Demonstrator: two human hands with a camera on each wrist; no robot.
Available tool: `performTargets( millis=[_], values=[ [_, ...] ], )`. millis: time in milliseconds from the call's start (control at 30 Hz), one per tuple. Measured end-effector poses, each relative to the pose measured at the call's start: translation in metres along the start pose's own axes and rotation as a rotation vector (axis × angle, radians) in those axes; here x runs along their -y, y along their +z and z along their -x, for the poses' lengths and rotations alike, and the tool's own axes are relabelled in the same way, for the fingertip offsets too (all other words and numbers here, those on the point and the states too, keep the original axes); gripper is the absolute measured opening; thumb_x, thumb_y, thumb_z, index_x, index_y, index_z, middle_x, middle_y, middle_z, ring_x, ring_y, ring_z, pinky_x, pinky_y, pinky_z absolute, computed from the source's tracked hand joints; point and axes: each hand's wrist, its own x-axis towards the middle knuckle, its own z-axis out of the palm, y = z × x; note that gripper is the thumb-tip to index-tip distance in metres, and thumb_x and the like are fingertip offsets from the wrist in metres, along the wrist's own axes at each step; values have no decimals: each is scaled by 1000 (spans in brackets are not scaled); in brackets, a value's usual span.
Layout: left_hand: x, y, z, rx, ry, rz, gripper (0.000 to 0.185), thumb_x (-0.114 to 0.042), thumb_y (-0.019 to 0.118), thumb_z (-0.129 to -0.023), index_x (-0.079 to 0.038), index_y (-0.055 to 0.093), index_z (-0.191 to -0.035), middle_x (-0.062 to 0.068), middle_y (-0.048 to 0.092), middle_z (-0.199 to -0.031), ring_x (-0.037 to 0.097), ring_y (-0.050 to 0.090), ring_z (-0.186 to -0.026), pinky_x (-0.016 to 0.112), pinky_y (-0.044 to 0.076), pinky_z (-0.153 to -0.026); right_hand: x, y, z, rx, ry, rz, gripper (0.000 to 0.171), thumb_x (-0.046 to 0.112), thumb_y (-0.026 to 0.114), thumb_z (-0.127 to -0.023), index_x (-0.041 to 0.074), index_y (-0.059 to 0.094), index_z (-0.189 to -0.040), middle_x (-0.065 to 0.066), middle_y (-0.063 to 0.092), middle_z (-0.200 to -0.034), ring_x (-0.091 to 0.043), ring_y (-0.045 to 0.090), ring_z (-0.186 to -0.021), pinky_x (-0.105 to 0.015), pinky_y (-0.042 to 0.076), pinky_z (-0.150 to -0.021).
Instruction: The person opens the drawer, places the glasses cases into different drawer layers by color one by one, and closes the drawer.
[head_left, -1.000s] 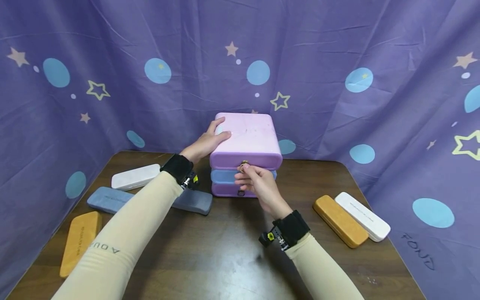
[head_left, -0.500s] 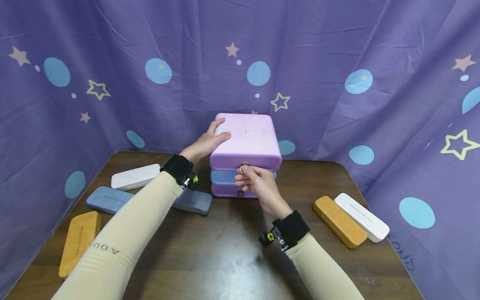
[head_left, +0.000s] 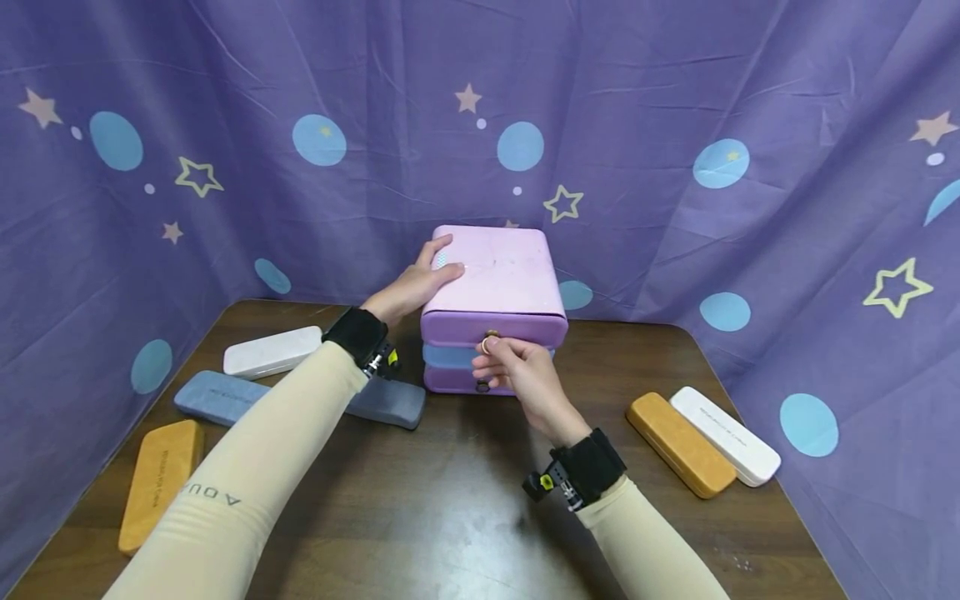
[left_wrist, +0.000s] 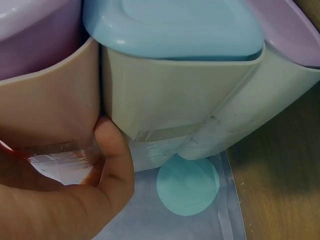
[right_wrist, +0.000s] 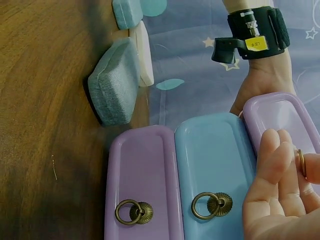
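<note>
Pinching 1 ring: right grip | clasping cabinet: left grip | 3 drawers | 6 cases

Oblong cases lie on a wooden table before a purple curtain.

A wooden table carries a drawer unit and six cases.

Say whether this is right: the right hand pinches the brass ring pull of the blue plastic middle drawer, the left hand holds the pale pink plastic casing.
Wrong drawer: in the head view, the right hand pinches the brass ring pull of the purple plastic top drawer; the rest stands.
</note>
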Motion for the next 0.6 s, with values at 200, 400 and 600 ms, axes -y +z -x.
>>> performTargets(
  millis=[200,400,600],
  values=[
    [1,0,0,-1,9,-4,76,-51,58,-103,-39,22,-168,17,25,-173,32,30,-155,49,24,-126,-1,0,3,6,-3,-10,36,28,63,-108,-6,72,-118,-6,79,-92,-16,76,-82,-25,58,-68],
    [2,-1,-1,-3,18,1,76,-51,59,-102,-37,22,-168,17,24,-174,33,28,-157,50,23,-127,-2,0,5,14,-6,7,36,26,63,-108,-7,72,-117,-6,80,-92,-16,77,-82,-25,58,-68],
    [1,0,-1,0,14,-5,77,-52,59,-102,-38,22,-168,18,25,-173,34,28,-156,50,23,-127,-3,-1,8,13,-6,9,35,27,64,-108,-7,72,-117,-7,80,-92,-17,76,-82,-26,58,-68]
  ],
)
